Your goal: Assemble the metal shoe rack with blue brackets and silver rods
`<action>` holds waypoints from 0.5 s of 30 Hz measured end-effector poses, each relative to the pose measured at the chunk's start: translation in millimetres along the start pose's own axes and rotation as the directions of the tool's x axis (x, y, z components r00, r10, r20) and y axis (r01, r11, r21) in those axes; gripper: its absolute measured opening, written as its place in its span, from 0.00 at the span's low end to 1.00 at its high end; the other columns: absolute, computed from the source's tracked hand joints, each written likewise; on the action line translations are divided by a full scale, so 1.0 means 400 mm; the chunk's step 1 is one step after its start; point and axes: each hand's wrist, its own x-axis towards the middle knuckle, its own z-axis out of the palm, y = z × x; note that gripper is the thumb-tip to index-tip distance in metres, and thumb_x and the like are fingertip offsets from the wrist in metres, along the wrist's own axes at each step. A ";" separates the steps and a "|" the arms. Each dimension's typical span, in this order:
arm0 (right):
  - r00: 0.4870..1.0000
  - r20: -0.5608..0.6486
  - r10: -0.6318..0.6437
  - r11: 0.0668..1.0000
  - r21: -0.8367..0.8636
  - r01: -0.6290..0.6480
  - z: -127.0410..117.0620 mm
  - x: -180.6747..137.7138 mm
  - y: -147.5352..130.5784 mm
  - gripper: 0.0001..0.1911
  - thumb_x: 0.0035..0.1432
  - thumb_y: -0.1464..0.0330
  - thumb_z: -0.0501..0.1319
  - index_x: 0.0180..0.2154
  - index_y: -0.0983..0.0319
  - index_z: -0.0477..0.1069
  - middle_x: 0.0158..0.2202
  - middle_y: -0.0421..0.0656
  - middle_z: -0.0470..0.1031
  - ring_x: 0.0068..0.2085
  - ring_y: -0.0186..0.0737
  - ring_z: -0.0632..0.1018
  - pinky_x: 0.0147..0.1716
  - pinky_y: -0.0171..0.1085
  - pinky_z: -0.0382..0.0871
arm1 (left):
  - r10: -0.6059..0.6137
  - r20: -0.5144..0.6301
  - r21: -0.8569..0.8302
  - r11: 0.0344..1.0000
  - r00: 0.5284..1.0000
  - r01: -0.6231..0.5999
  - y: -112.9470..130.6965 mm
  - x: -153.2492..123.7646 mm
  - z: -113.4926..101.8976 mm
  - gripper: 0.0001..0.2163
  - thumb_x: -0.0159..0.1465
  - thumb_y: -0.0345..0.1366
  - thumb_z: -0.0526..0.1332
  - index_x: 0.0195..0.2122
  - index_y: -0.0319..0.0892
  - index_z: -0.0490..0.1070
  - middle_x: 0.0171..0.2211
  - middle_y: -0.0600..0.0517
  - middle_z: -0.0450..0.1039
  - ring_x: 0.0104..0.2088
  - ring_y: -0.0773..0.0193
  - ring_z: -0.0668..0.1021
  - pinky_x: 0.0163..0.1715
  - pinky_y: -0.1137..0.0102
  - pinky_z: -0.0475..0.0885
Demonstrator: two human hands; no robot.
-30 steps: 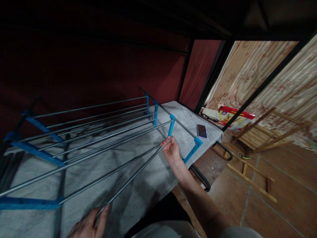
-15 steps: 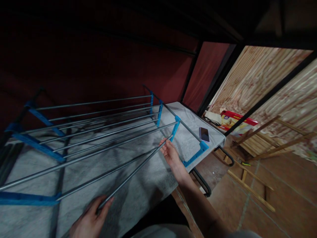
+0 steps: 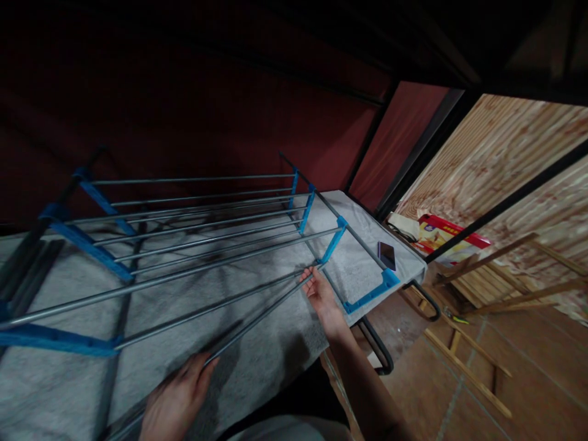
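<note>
At the near edge of the grey cloth (image 3: pixel 257 367), head view, the only one: both hands are on one loose rod (image 3: pixel 261 316).

- Right hand (image 3: pixel 321 294): fingers curled shut around the rod's far end, palm turned up. The blue bracket (image 3: pixel 331 245) is just beyond the fingertips, and I can't tell if the rod tip touches it.
- Left hand (image 3: pixel 177 398): low in frame, thumb and fingers pinched on the rod's near end. The grip looks light.
- The rod runs on a slant from the left hand up to the right hand, above the cloth. It lies beside the fitted rods of the rack (image 3: pixel 202 226) and is not parallel to them.
- The rack lies flat on the cloth, ahead of both hands, with steel rods running between blue side pieces. The blue corner piece (image 3: pixel 370 295) is just right of the right hand.
- The phone (image 3: pixel 386 255) lies on the cloth beyond the right hand, well clear of the rod.
- The red box (image 3: pixel 443 233) and the wooden slats (image 3: pixel 468 367) are further right, off the cloth.

Step in hand, as I judge it: lining the rod's far end up with the bracket.

The next move calls for the right hand to steer the tip square to the bracket. Meanwhile the left hand swings the near end round until the rod lies parallel with the fitted rods.
</note>
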 end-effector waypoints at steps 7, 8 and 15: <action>0.980 -0.050 0.195 0.947 -0.251 -0.201 -0.084 -0.017 0.027 0.07 0.51 0.70 0.71 0.31 0.62 0.74 0.30 0.42 0.82 0.33 0.37 0.83 0.39 0.35 0.79 | 0.020 0.070 0.036 0.999 0.997 -0.023 0.026 0.042 -0.026 0.18 0.73 0.40 0.49 0.50 0.45 0.78 0.47 0.46 0.82 0.43 0.52 0.83 0.42 0.61 0.75; 0.978 -0.064 0.200 0.938 -0.275 -0.210 -0.100 -0.018 0.027 0.07 0.50 0.70 0.71 0.31 0.62 0.74 0.31 0.42 0.82 0.34 0.38 0.83 0.40 0.36 0.79 | 0.037 0.061 0.040 0.998 0.997 -0.040 0.025 0.047 -0.028 0.18 0.73 0.39 0.49 0.49 0.45 0.78 0.47 0.45 0.81 0.43 0.52 0.83 0.44 0.60 0.74; 0.980 -0.110 0.163 0.925 -0.328 -0.191 -0.191 0.009 0.023 0.07 0.53 0.67 0.71 0.33 0.59 0.75 0.32 0.39 0.82 0.36 0.36 0.84 0.44 0.37 0.80 | 0.013 -0.096 0.097 0.995 0.995 -0.004 0.000 0.025 -0.020 0.15 0.71 0.31 0.50 0.48 0.43 0.77 0.45 0.45 0.80 0.45 0.53 0.79 0.50 0.59 0.67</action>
